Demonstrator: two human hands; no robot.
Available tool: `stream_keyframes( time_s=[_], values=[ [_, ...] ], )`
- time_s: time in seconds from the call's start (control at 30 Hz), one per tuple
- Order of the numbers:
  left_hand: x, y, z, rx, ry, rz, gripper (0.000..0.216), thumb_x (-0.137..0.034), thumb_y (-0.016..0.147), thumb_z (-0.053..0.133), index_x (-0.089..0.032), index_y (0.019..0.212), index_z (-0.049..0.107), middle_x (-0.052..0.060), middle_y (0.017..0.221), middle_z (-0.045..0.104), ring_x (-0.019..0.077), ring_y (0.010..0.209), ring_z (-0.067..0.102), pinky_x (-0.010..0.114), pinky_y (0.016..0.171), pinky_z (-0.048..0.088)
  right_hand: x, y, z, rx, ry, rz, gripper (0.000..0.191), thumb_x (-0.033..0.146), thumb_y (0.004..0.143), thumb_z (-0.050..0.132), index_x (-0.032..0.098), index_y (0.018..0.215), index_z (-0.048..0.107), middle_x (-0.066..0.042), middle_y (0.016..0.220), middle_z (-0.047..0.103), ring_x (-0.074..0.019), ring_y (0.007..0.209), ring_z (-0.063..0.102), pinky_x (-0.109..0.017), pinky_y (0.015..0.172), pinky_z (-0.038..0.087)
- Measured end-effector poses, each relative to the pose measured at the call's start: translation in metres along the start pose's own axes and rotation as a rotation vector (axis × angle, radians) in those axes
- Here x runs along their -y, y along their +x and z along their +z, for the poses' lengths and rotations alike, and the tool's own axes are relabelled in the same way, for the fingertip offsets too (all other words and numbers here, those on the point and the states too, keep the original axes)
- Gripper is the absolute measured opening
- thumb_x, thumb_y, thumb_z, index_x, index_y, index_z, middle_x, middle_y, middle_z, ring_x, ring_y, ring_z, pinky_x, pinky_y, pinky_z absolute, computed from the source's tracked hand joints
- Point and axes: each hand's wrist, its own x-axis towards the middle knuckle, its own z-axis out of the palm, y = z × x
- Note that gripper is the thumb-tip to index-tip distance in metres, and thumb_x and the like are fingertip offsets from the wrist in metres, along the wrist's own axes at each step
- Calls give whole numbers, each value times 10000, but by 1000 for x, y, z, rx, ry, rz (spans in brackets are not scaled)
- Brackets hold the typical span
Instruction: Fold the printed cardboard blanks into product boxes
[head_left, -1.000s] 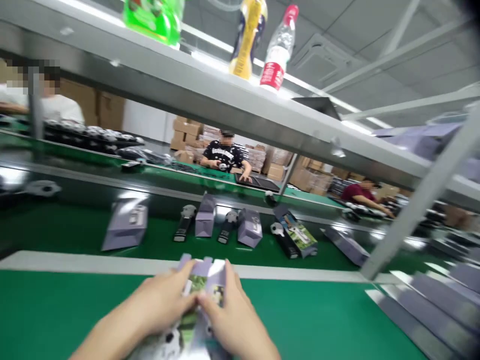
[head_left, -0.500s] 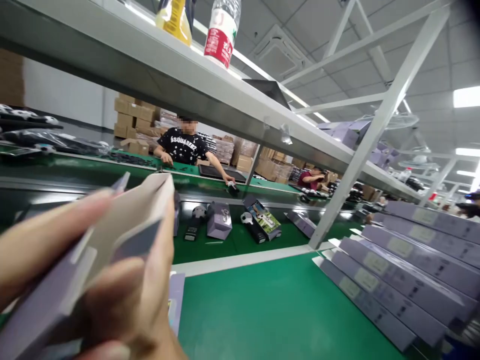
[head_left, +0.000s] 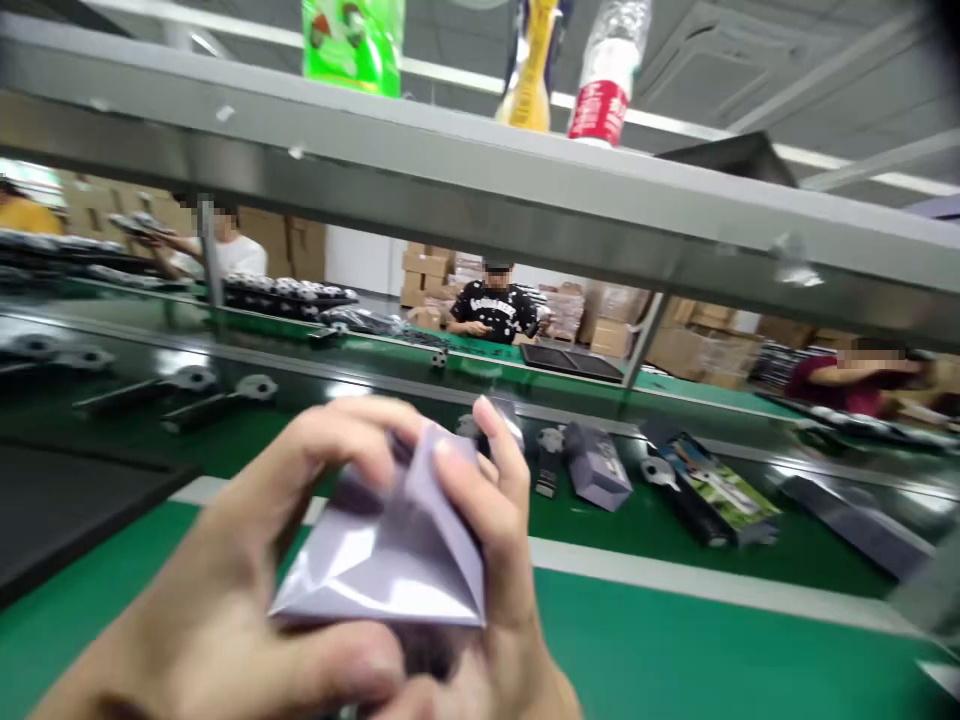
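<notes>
A lavender cardboard box (head_left: 375, 570) is held up close to the camera, its end with folded flaps toward me. My left hand (head_left: 225, 570) grips its left side, thumb along the lower edge and fingers bent over the top. My right hand (head_left: 502, 540) wraps round the right side, with a finger pressed on the upper flap. Whatever may be inside the box is hidden. Beyond the hands, on the dark green belt, lie a black item with a football-patterned head (head_left: 550, 460), a lavender box (head_left: 598, 465) and a box with a colour picture (head_left: 724, 490).
A grey shelf (head_left: 450, 150) crosses above, carrying a green pouch (head_left: 352, 45) and a red-labelled bottle (head_left: 604, 85). A black tray (head_left: 67, 510) lies at left. Across the belt sits a co-worker in a black shirt (head_left: 491, 312). More football-headed items (head_left: 217, 400) lie on the belt at left.
The view has swung left, so the stacked lavender boxes at right are out of sight. The box in my hands has turned, and its open end now shows folded flaps.
</notes>
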Motion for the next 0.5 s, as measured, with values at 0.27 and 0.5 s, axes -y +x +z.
stream_keyframes(
  time_s=[0.27, 0.5],
  values=[
    [1, 7, -2, 95, -345, 19, 561, -537, 708, 935, -297, 1113, 629, 9, 1239, 601, 171, 1150, 642, 220, 1033, 526, -8, -15, -9, -90, 155, -225, 226, 469, 1057, 481, 315, 1150, 617, -106, 1454, 459, -331, 1366, 533, -506, 1056, 547],
    [0, 8, -38, -183, -108, 34, 384, -558, 950, 705, -297, 1230, 675, 6, 1339, 665, 193, 1308, 603, 278, 1144, 497, 4, -13, 15, 160, 69, -170, 680, 222, 854, 585, 316, 1475, 325, -150, 1474, 371, -359, 1439, 463, -294, 726, 666]
  ],
)
